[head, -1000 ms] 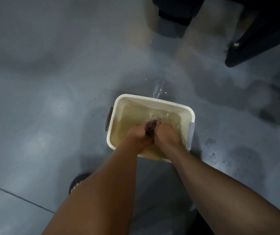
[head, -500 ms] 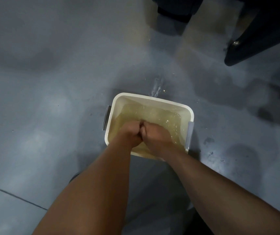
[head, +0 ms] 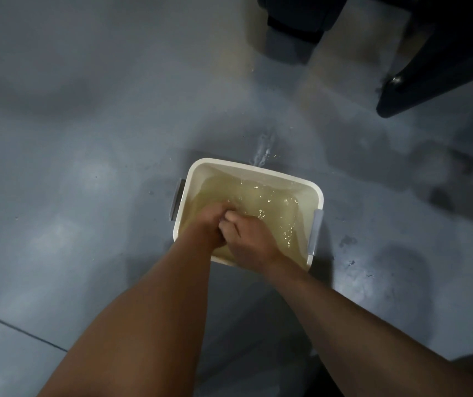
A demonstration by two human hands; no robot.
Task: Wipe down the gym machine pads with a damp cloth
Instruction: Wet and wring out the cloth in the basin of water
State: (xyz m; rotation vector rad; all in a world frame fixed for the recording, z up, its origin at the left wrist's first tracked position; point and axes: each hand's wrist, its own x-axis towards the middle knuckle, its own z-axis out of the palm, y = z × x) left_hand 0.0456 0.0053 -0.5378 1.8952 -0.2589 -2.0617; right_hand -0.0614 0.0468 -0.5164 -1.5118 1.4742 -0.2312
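Curled fingers are seen on both hands, the left hand [head: 209, 224] and the right hand [head: 251, 239] being pressed knuckle to knuckle in a narrow grip. What is held between them cannot be told, and the cloth cannot be made out among the fists and the water [head: 269, 202]. Both hands are dipped into a cream plastic tub [head: 252, 167] with grey side handles [head: 315, 232], which is set on the grey floor [head: 86, 167]. Cloudy yellowish water is rippled around the fingers. A wet splash [head: 264, 149] is seen on the floor just beyond the far rim. A dark machine frame [head: 430, 81] is seen well apart at the upper right
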